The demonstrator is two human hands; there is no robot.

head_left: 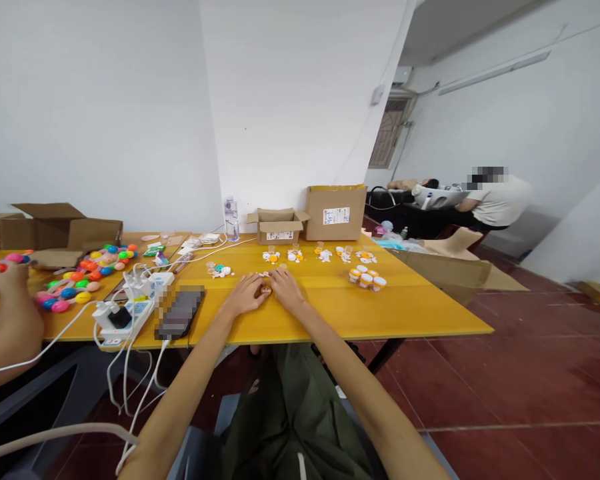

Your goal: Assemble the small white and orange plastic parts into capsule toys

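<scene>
My left hand [246, 295] rests on the yellow table with its fingers curled round a small orange-and-white round piece [266, 290]. Close beside it, my right hand [286, 289] has its fingertips bent down by small white pieces [263, 274]; whatever they pinch is too small to make out. A clear little cup [283, 267] stands just beyond the right fingers. Farther back are several small piles of white and orange pieces [295, 256], each by a clear cup. To the right sits a cluster of orange jars with white lids [365, 277].
A small open carton [279, 230] and a larger box [336, 215] stand at the back, near a water bottle [231, 220]. Leftward lie a phone [181, 312], power strips [130, 320] with cables, and colourful balls [87, 270]. Another person's hand [11, 283] works at far left.
</scene>
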